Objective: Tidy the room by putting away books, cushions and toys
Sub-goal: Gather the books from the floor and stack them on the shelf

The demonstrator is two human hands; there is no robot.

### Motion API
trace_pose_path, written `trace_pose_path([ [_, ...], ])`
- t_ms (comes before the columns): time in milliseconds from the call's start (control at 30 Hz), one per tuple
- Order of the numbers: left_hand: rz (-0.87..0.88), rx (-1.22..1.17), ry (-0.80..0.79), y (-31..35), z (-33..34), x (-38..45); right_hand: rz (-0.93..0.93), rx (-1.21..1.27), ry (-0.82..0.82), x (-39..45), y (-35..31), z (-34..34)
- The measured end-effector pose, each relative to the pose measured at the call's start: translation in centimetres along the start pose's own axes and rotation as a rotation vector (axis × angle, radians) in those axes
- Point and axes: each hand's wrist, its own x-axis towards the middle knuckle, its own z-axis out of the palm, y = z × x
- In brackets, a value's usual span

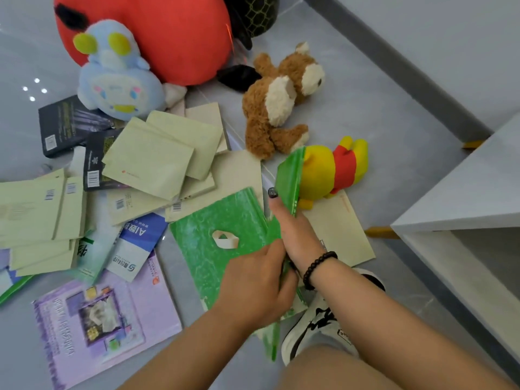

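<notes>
Both grips on green books: right hand (295, 235) grasps an upright green book (289, 175), left hand (259, 288) curls round the edge of a flat green book (219, 220). Grey tiled floor (365, 94), books scattered, plush toys near wall: brown bear (275, 99), yellow bear (332, 167), blue plush (118, 80), red cushion (174, 32). White shelf (464, 198) right.

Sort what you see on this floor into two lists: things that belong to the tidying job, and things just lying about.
Part of the job:
- green marbled books, gripped by the left hand and right hand
- pale beige paperbacks
- lilac softcover book
- brown plush dog
- yellow bear toy in a red shirt
- pale blue plush
- big red cushion

Just there:
- white low table
- black-and-white shoe
</notes>
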Motion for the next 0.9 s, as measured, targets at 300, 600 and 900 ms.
trace_pose_path([
  [300,-0.668,-0.515,0.285,-6.1,1.7,5.4,-0.221,-0.533,0.195,0.2,-1.6,-3.3],
  [600,-0.588,0.068,-0.282,-17.3,0.7,12.3,-0.210,-0.597,0.117,0.3,-1.4,-2.2],
  [900,-0.504,-0.264,-0.194,-15.6,-1.3,8.5,-0.326,-0.675,0.137,-0.5,-0.2,-2.0],
])
